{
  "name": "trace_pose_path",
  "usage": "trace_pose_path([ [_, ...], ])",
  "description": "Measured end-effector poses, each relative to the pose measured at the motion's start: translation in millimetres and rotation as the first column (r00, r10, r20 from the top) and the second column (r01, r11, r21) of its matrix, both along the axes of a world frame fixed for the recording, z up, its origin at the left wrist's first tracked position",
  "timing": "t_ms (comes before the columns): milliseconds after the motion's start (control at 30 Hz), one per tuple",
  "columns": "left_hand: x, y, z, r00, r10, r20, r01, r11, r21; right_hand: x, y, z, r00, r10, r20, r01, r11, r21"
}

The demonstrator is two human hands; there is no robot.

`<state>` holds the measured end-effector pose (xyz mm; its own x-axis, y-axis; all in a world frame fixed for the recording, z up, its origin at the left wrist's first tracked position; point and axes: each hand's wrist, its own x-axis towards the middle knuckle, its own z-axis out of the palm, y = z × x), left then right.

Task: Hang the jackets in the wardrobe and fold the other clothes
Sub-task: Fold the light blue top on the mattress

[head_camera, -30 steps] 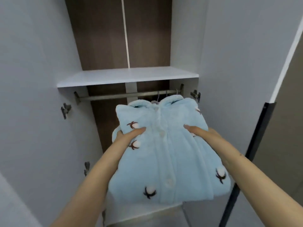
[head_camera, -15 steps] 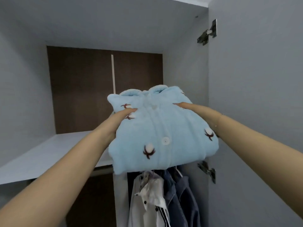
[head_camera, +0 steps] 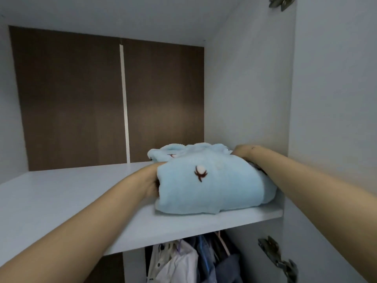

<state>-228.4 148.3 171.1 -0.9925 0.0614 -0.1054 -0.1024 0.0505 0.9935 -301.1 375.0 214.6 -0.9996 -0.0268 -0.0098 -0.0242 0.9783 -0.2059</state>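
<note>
The folded top lies on the shelf at its 3 o'clock end, close against the side wall, with its near edge just behind the shelf's front lip. The left hand presses its 9 o'clock side and the right hand rests at its 1 o'clock corner, but the fingers of both are hidden by the fabric, so I cannot tell whether they grip it. The risk is that the hands, when they pull back, drag the soft plush with them; then the fold may open or the bundle may slide over the lip onto the jackets hanging at 6 o'clock.

Pale wardrobe shelf, folded light-blue fleece garment at its right end.
</note>
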Motion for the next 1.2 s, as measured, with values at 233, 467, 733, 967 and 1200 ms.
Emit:
trace_pose_path([
  [233,9.2,-16.5,31.1,0.986,0.13,-0.107,-0.167,0.826,-0.539,27.3,-15.3,37.6,0.956,0.282,-0.081,-0.285,0.958,-0.027],
  [467,2.1,57.7,37.4,0.927,-0.254,-0.274,-0.136,0.455,-0.88,35.8,-8.0,-26.0,0.927,0.327,-0.185,-0.375,0.766,-0.522],
  [733,-16.6,41.8,-40.3,0.938,-0.219,-0.268,-0.171,0.378,-0.91,25.6,-11.4,-54.2,0.913,0.332,-0.236,-0.405,0.807,-0.431],
  [967,15.3,12.4,-22.7,0.948,-0.146,-0.283,0.049,0.945,-0.323,49.8,-7.0,-41.2,0.912,0.252,-0.323,-0.352,0.885,-0.304],
  [1200,-11.7,-75.5,-16.3,0.951,0.303,-0.058,-0.306,0.951,-0.043,122.8,-53.8,-37.6,0.64,0.651,-0.408,-0.655,0.74,0.153],
])
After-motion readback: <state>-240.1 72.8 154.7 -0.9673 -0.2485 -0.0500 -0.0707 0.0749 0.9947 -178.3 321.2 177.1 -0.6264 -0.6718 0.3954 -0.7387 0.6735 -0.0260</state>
